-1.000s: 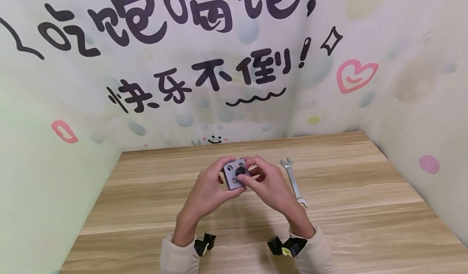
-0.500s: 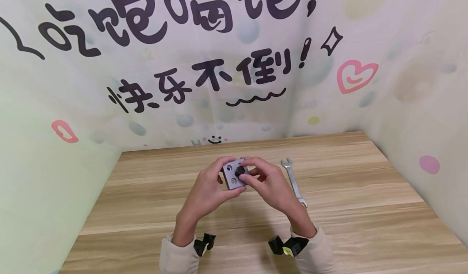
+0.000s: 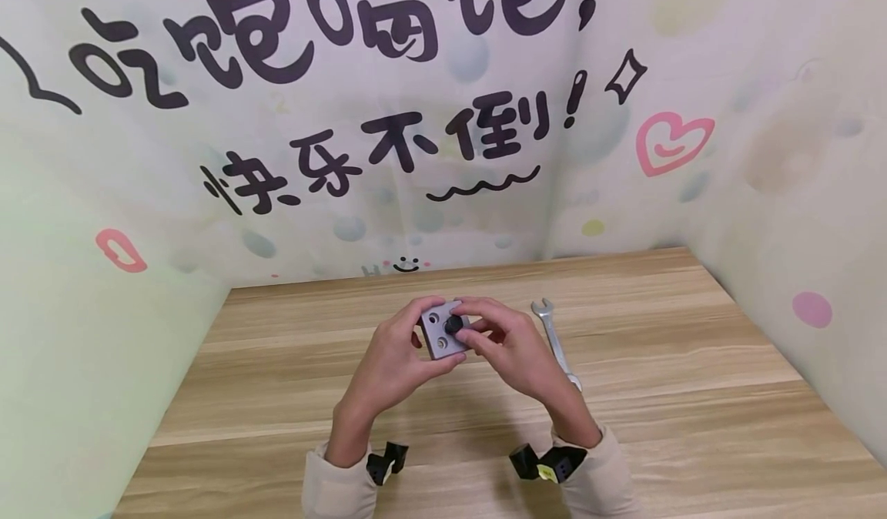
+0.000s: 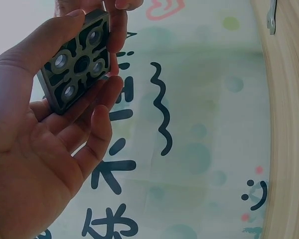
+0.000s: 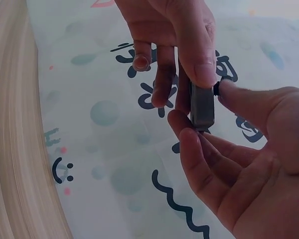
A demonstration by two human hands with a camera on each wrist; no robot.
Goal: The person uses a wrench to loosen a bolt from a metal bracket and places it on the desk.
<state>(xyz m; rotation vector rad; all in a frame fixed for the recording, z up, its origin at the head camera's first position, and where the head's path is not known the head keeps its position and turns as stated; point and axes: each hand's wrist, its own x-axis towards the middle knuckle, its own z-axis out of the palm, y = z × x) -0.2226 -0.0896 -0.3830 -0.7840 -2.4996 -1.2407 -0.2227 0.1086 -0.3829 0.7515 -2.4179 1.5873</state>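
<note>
My left hand (image 3: 393, 357) grips a grey square plate (image 3: 434, 332) by its edges, above the table. Holes show near its corners, and in the left wrist view its ribbed underside surrounds a dark round centre (image 4: 81, 64). From the middle of the upper face sticks a black bolt-like piece with a thick head (image 3: 453, 324). The thumb and index finger of my right hand (image 3: 509, 343) pinch that head. In the right wrist view the plate (image 5: 203, 107) is edge-on, and the right thumb mostly covers the bolt-like piece (image 5: 217, 88). Other right fingers are behind the plate.
A silver open-end wrench (image 3: 552, 336) lies on the wooden table (image 3: 291, 396), right of my right hand and partly behind its wrist. A printed cloth wall (image 3: 388, 219) rises along the back and sides of the table.
The head of the bolt-like piece has turned slightly between my right thumb and index finger, which have shifted a little. My left hand keeps the plate in nearly the same place.
</note>
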